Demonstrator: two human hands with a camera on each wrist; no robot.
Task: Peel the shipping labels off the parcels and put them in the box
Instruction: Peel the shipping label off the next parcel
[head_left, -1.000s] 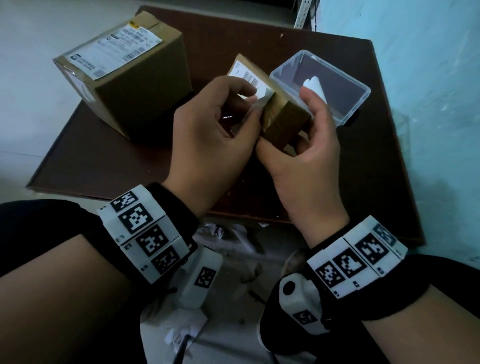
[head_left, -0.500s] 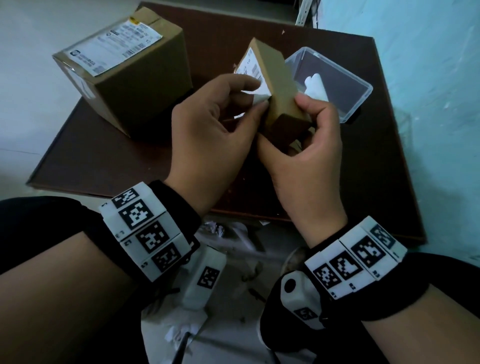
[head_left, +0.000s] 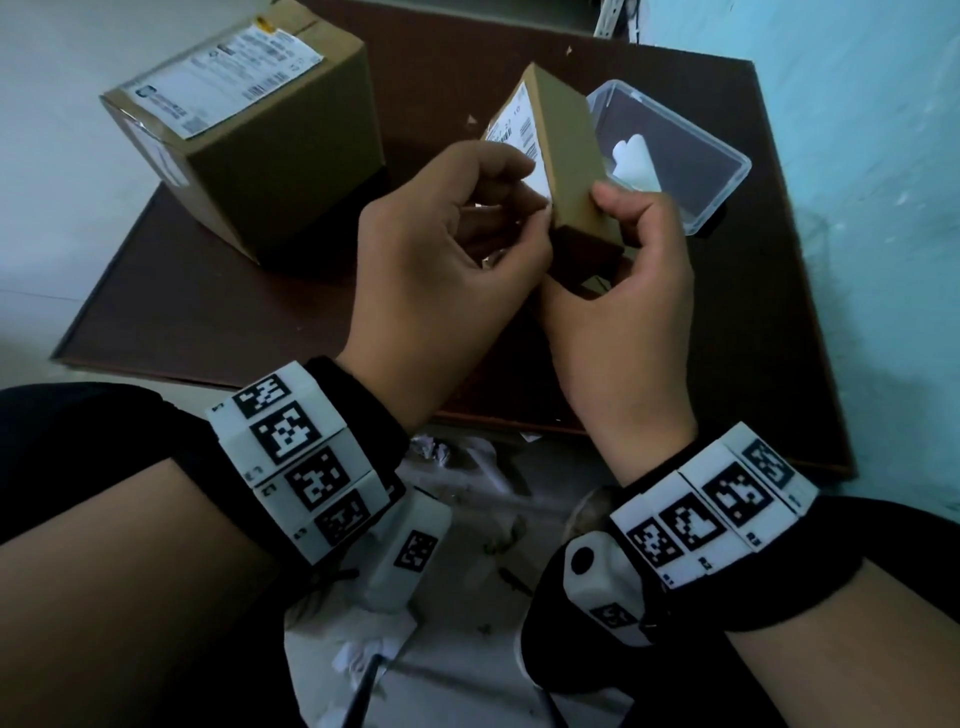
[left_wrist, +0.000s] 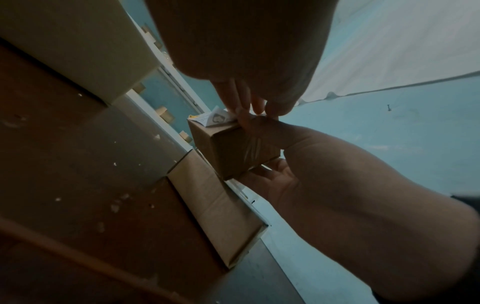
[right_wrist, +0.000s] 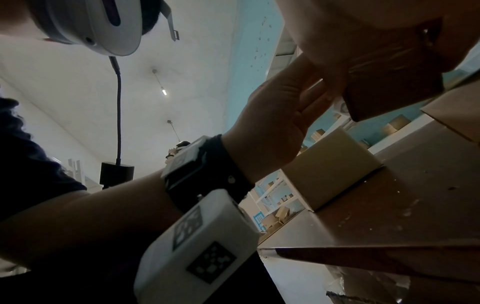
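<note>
The table (head_left: 218, 312) carries a big parcel (head_left: 280, 171), its label (head_left: 228, 78) on top unpeeled, and a clear box (head_left: 727, 176) at the far right holding a white scrap, probably a label; above the table the right hand (head_left: 623, 312) curls round the small parcel (head_left: 569, 150), tilted on edge, labelled face turned left; the left hand (head_left: 441, 270) pinches the small label (head_left: 524, 140) at its near corner; the label's long axis runs away from the fingers, so the peel likely goes leftward, off the face.

Storeroom: shelves (right_wrist: 275, 193) of cardboard boxes (right_wrist: 283, 211)
</note>
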